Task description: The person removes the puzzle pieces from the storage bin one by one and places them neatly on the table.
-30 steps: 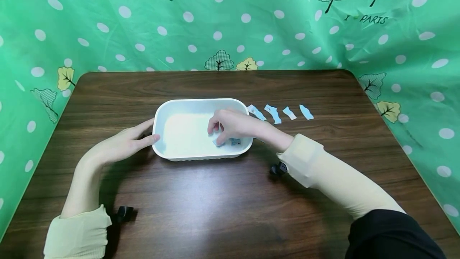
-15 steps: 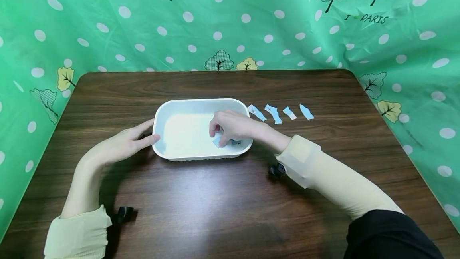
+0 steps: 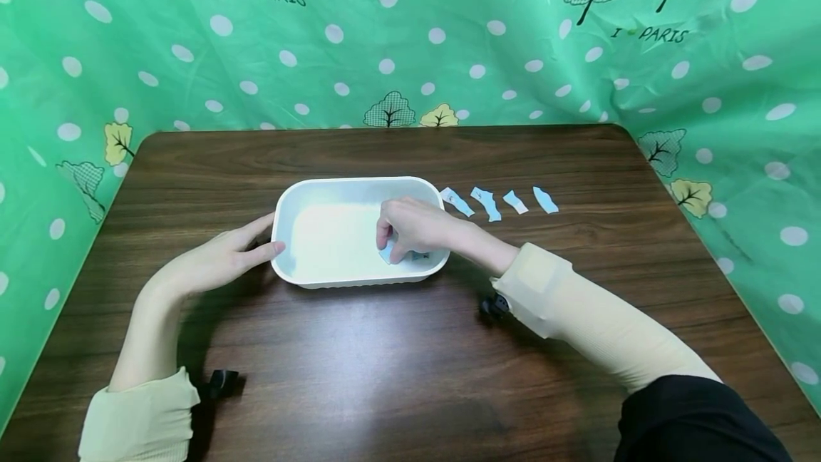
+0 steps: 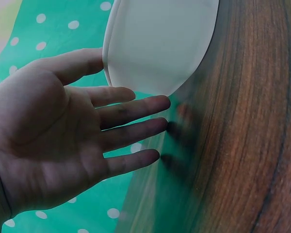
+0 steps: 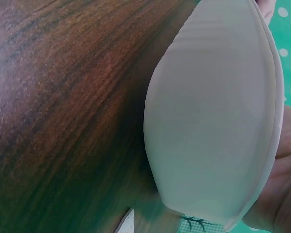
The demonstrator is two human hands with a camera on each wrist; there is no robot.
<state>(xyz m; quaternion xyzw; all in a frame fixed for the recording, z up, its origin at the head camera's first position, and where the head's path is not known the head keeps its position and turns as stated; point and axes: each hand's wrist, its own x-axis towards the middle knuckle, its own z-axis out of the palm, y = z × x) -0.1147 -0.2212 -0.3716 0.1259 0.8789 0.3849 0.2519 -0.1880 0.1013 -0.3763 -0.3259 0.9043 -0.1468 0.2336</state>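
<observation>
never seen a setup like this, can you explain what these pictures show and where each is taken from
There is no machine here: a person works bare-handed. The wide picture is taken from the head, the other two from the wrists. On the brown table stands a white tub, with four pale blue scraps in a row to its right. The left hand touches the tub's left end. The right hand is inside, its fingers at another scrap; whether they pinch it is hard to tell.
</observation>
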